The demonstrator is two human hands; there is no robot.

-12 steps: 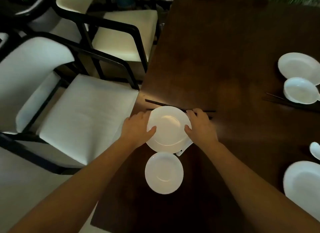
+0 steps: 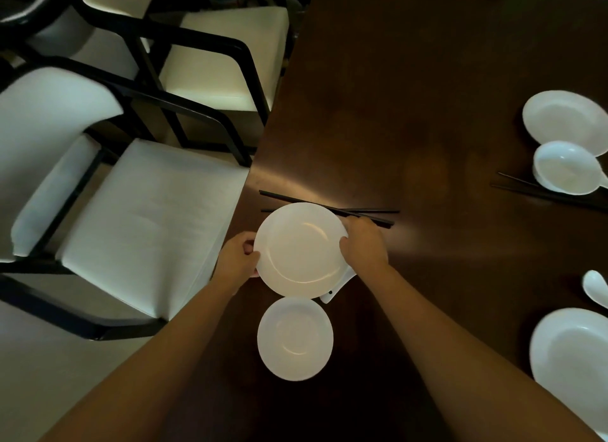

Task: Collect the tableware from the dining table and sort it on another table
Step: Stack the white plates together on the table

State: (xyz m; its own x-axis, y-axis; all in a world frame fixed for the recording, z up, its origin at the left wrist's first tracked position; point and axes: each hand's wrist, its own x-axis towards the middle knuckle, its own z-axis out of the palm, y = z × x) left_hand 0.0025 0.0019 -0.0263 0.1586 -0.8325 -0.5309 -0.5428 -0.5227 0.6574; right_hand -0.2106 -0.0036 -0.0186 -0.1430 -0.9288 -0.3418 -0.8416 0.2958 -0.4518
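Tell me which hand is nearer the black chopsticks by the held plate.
Right. The right hand grips the plate rim right beside the chopsticks; the left hand grips the opposite rim, farther away.

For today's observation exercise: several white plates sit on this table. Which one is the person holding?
The large plate at the table's left edge, above the smaller plate. The left hand and right hand grip its opposite rims; no hand touches the others.

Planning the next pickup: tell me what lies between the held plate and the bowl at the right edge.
Black chopsticks near the plate, then bare table until the bowl, in the head view.
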